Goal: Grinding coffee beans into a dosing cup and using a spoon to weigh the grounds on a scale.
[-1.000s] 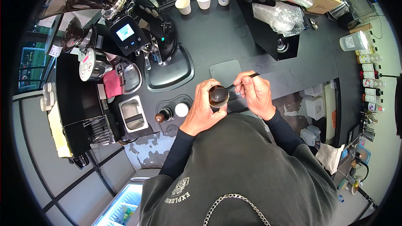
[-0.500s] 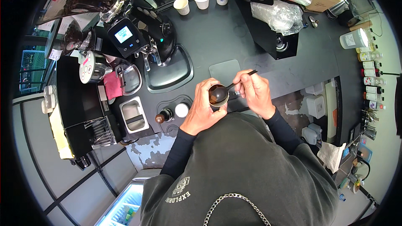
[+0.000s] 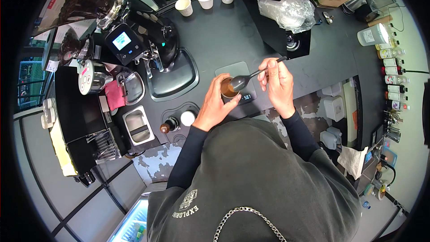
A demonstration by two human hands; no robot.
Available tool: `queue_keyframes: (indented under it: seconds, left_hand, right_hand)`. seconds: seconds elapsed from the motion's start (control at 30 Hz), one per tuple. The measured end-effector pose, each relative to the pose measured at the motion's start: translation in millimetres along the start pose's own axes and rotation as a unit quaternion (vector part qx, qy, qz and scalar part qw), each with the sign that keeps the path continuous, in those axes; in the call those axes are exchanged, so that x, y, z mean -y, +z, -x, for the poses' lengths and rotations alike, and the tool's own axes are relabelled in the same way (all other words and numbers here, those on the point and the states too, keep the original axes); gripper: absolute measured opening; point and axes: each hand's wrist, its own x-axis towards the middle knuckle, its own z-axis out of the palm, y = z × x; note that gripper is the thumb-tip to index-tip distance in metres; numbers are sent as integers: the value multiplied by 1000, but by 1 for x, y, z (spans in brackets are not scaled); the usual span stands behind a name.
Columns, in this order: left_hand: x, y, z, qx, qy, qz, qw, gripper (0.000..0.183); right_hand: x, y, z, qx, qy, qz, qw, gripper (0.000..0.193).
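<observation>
My left hand (image 3: 212,110) is wrapped round a small cup (image 3: 223,93) with brown contents, its opening tipped partly toward me. Pinched in my right hand (image 3: 278,87) is a black spoon (image 3: 256,74), its handle end sticking out above the fingers. The spoon's bowl is at the cup's right rim, partly over the opening; what the bowl carries, if anything, cannot be made out. Behind and beneath the cup lies a flat dark scale (image 3: 237,68) with a lit display. Whether the cup rests on it cannot be told.
A coffee grinder (image 3: 142,40) stands over a black tray (image 3: 175,95) at the left. Several white paper cups (image 3: 205,0) line the back edge. A tamper (image 3: 170,124) sits beside a small steel bin (image 3: 139,127). Bagged plastic lids (image 3: 289,13) lie at the back right.
The spoon's bowl has come up from inside the cup to its right rim. My right hand has shifted right and up. More of the scale's display shows, and the whole view has shifted slightly.
</observation>
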Motion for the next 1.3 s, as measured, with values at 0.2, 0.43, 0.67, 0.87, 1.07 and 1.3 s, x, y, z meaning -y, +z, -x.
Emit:
queue_keyframes:
  seconds: [0.2,0.43,0.67,0.87,1.07,1.3]
  left_hand:
    - [25,30,-25,3,19,-123,992,73]
    - [27,25,-22,13,1,-178,984,96]
    - [29,-42,28,-155,-14,-4,988,74]
    - [34,-61,77,-192,-14,-10,981,80]
    - [39,-50,91,-232,-22,56,971,82]
    - [49,-60,91,-208,-5,40,977,82]
  right_hand:
    - [2,-19,-9,-46,-12,-2,999,35]
    - [3,-32,-7,-75,-23,-25,997,36]
    - [6,-34,-17,-97,-24,-33,994,38]
    - [10,-21,-36,-91,-17,-29,995,39]
    - [13,2,-43,-77,-11,-56,995,38]
    - [10,12,-44,-83,-1,-73,994,39]
